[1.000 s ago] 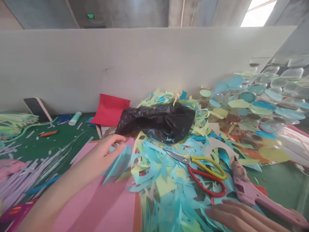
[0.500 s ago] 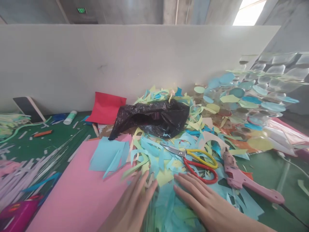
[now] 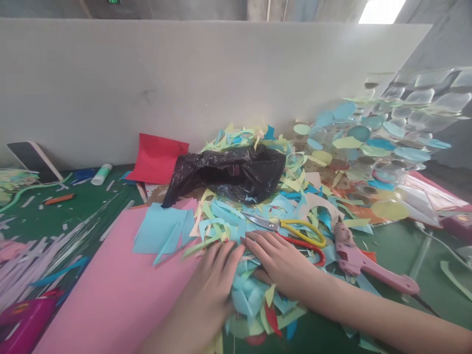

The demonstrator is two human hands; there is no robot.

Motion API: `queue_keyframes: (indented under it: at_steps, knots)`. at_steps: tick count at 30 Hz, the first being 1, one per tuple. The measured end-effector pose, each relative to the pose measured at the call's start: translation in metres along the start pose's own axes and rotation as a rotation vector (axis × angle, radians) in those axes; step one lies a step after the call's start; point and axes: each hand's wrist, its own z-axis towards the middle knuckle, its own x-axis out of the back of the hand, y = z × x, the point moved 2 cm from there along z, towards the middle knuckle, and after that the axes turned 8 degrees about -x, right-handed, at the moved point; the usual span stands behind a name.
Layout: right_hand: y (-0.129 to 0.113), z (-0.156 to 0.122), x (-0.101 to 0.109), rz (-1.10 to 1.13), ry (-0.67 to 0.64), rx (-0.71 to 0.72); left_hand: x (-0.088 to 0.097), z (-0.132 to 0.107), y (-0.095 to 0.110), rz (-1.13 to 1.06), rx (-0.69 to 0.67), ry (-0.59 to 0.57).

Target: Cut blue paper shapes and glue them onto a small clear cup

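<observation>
Blue, pale green and red paper scraps lie heaped between and beneath my two hands. My left hand rests at the left of this heap, fingers stretched forward over the edge of a pink paper sheet. From the right, my right hand reaches across the scraps with its fingers laid out on them and its tips close to the left fingertips. Scissors with a yellow and a red handle lie just beyond the right hand, which partly covers the red loop. Neither hand visibly grips anything.
A black plastic bag lies behind the scraps. On the right are a pink glue gun and clear plastic cups with paper discs. Blue paper squares, red paper, a glue stick and a magenta tool are leftward.
Both hands have slid forward and closer together over the scraps. Scraps have bunched up by the hands, baring green table near the front. The view has shifted slightly.
</observation>
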Motion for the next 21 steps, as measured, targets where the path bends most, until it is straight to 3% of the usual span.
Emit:
queue_keyframes:
  at_steps: [6, 12, 17, 21]
  knots:
    - [0.003, 0.028, -0.005, -0.115, -0.041, -0.016, 0.013, 0.028, -0.016, -0.124, 0.053, 0.007]
    - [0.006, 0.052, -0.004, -0.038, -0.138, -0.120, 0.037, 0.049, -0.023, -0.482, 0.058, 0.064]
    - [0.016, 0.061, 0.023, 0.047, -0.223, -0.193, 0.060, 0.064, -0.012, -0.603, 0.033, 0.119]
    - [0.038, 0.066, 0.058, 0.061, -0.135, -0.295, 0.084, 0.090, -0.005, -0.532, -0.042, 0.186]
